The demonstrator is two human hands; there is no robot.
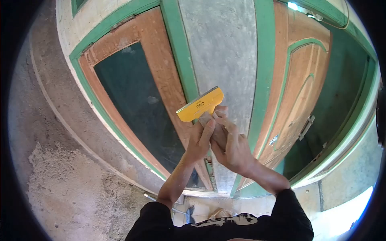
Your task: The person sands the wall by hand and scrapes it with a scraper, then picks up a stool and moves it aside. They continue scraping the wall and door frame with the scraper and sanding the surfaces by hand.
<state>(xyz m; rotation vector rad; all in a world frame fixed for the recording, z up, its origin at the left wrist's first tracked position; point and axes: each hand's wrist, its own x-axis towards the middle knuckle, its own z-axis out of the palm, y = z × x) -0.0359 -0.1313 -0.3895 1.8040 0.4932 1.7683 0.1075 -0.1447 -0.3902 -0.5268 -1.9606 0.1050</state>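
Note:
A yellow scraper (201, 105) with a wide metal edge is held up before the grey wall strip, its blade end pointing up and left. My left hand (200, 138) is closed at the base of its yellow head, thumb along the neck. My right hand (233, 148) is wrapped round something greyish-brown at the handle, perhaps a cloth or sandpaper (219, 134); the fingers hide much of it. Both hands are close together, nearly touching.
At left stands a wooden window frame (157, 68) with dark glass and green trim. A wooden door (301, 88) with a metal handle (306, 127) stands at right. Between them is a grey wall panel (221, 48). Rough plaster (64, 188) shows at lower left.

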